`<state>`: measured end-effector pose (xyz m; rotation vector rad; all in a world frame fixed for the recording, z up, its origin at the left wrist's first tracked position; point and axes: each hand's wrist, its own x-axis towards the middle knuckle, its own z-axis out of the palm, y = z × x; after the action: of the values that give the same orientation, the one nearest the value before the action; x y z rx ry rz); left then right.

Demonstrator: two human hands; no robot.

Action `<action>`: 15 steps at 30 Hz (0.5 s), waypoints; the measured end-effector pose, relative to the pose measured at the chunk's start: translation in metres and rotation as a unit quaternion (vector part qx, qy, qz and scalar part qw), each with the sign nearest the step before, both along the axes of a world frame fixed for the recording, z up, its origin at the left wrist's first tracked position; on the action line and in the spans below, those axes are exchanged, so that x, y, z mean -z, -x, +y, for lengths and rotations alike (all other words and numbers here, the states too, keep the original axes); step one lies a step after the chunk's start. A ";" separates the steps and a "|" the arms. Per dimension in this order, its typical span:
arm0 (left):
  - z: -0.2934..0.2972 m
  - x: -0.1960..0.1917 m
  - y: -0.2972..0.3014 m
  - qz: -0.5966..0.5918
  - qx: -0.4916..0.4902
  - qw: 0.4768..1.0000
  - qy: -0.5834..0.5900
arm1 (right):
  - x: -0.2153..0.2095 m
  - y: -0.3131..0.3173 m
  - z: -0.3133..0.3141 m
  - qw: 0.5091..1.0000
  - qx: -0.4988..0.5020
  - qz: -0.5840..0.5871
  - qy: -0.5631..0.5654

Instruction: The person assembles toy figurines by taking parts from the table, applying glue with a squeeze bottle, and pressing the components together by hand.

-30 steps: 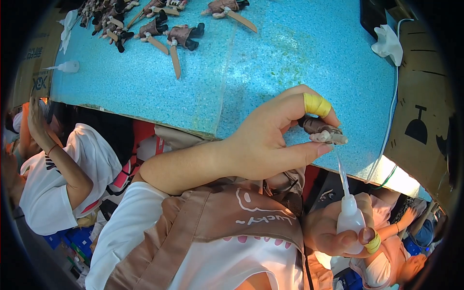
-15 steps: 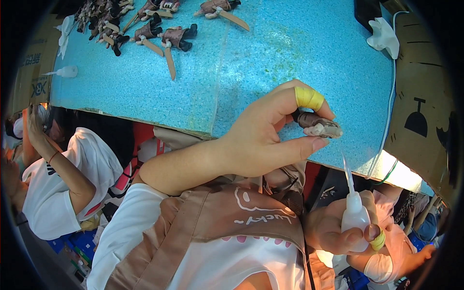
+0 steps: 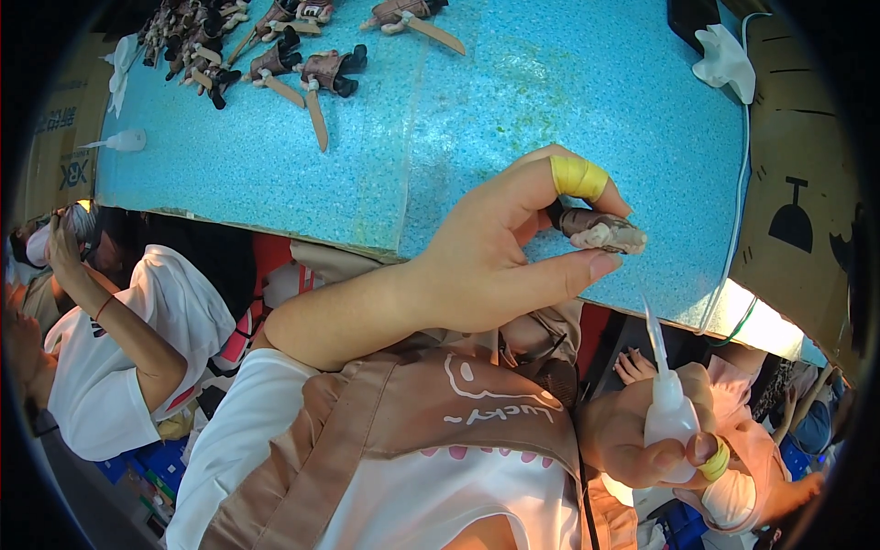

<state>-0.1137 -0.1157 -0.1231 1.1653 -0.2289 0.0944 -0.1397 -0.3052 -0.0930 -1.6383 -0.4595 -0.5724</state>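
Above the near edge of the blue counter point(image 3: 513, 101), a small brown figurine part point(image 3: 598, 229) is pinched in the left hand point(image 3: 495, 266), its grip closed between thumb and taped forefinger. A white squeeze bottle point(image 3: 669, 417) is clasped in the right hand point(image 3: 642, 440), nozzle upward, apart from the part. Gluing appears pending; the nozzle likely must be brought to the part. Similar pieces point(image 3: 275, 46) are laid at the far edge.

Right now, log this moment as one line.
left hand: pinches small brown figurine part | right hand: grips white squeeze bottle | below: blue speckled tabletop
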 end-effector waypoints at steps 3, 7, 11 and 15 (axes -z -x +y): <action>-0.001 0.000 0.001 0.010 0.000 1.000 0.002 | -0.008 -0.008 0.013 1.000 -0.004 -0.017 0.027; -0.001 0.000 0.000 0.013 -0.001 1.000 0.013 | -0.013 -0.013 0.022 0.997 -0.012 -0.038 0.062; -0.001 -0.001 -0.001 0.004 -0.003 1.000 0.005 | -0.013 -0.013 0.021 0.997 -0.028 -0.044 0.055; 0.000 -0.001 0.001 0.015 -0.011 1.000 0.001 | -0.009 -0.013 0.017 0.998 -0.048 -0.042 0.030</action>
<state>-0.1151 -0.1153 -0.1222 1.1675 -0.1899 0.0967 -0.1264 -0.2879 -0.0836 -1.6433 -0.6188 -0.5620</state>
